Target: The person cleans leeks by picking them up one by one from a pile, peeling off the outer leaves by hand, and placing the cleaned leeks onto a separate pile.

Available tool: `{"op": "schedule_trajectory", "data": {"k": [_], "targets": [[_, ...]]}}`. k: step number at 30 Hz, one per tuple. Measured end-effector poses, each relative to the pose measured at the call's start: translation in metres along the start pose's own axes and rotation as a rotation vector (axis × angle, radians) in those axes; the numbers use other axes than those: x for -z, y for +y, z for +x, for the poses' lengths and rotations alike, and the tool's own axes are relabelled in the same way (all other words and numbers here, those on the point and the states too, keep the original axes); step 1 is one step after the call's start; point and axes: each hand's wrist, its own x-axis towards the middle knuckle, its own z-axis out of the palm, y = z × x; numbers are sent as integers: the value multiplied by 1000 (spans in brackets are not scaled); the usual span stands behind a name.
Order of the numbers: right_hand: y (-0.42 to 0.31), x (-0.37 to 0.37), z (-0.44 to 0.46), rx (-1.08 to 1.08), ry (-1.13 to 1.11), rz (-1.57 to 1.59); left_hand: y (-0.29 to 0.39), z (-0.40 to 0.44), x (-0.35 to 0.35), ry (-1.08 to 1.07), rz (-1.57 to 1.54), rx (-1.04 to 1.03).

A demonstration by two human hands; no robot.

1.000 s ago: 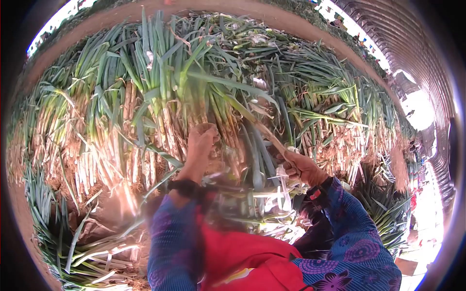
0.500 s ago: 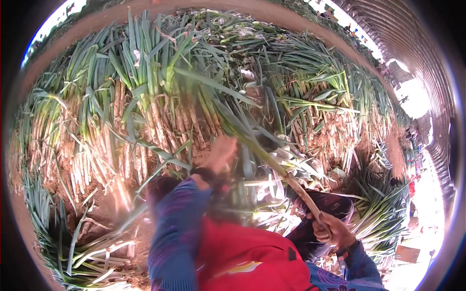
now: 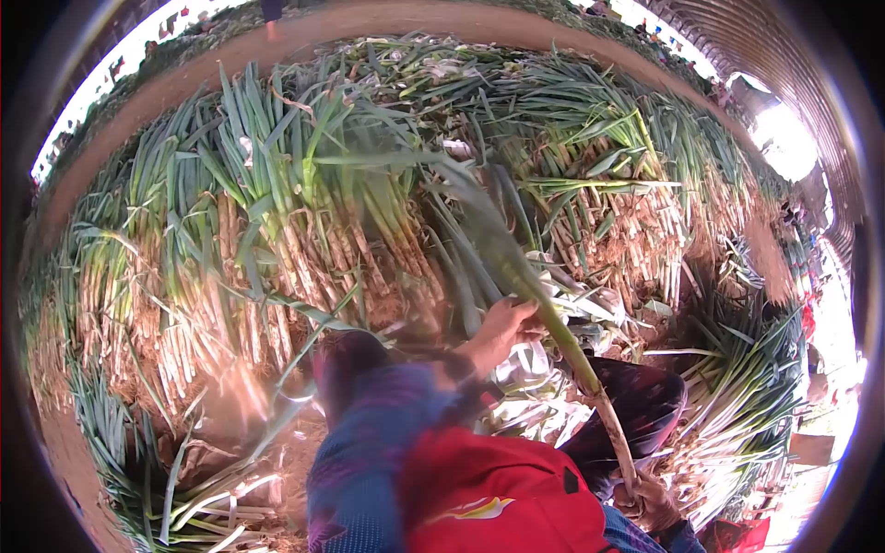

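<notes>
A long green onion stalk [image 3: 570, 355] runs slantwise from the upper middle down to the lower right, its green leaves up and its pale root end down. My right hand [image 3: 645, 500] is closed round the root end, near my knee. Beside the stalk's green middle is my left hand [image 3: 505, 334], its fingers bent close to the stalk; blur hides whether they touch it. Behind both hands stand dense bunches of green onions [image 3: 304, 240] with brownish, rooty stems.
Another pile of green onions [image 3: 737, 396] lies at the right, and loose stalks [image 3: 212, 488] lie at the lower left. Peeled leaf scraps [image 3: 525, 396] cover the ground by my knee [image 3: 636, 405]. A corrugated wall [image 3: 784, 55] curves along the upper right.
My right hand has moved down and toward me, drawing the stalk out from the bunches. My left hand has moved right and down, from the bunches to beside the stalk.
</notes>
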Motion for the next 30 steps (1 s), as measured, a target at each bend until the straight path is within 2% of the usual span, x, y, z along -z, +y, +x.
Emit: {"op": "schedule_trajectory", "data": {"k": [4, 6, 10, 11, 13, 15, 17, 18, 19, 21, 23, 24, 26, 30], "targets": [[17, 39, 25, 5, -174, -14, 38, -2, -29, -71, 5, -137], [9, 31, 39, 173, -170, -402, 68, -12, -39, -111, 24, -203], [-29, 13, 101, 302, -248, -790, 116, -22, -28, -114, -87, -469], [-39, 3, 120, 435, -301, -940, 133, -31, -25, -73, -96, -529], [-64, -29, 150, 117, -159, -566, 160, -35, 5, 124, -147, -575], [-80, -60, 179, 204, -259, -553, 185, -59, 28, 260, -142, -642], [-91, -83, 206, 261, -244, -772, 200, -83, 52, 359, 4, -727], [-87, -84, 228, 260, -234, -780, 204, -97, 55, 412, 57, -725], [-87, -91, 241, 370, -240, -967, 204, -103, 64, 439, 86, -740], [-86, -104, 265, 322, -317, -987, 204, -110, 80, 493, 142, -772], [-79, -111, 295, 383, -340, -1122, 203, -115, 92, 504, 199, -765], [-78, -126, 300, 308, -338, -1066, 202, -119, 92, 494, 213, -754], [-81, -151, 318, 434, -288, -1237, 199, -125, 90, 446, 254, -730], [-97, -218, 319, 717, -353, -943, 188, -120, 95, 470, 276, -655]]}}
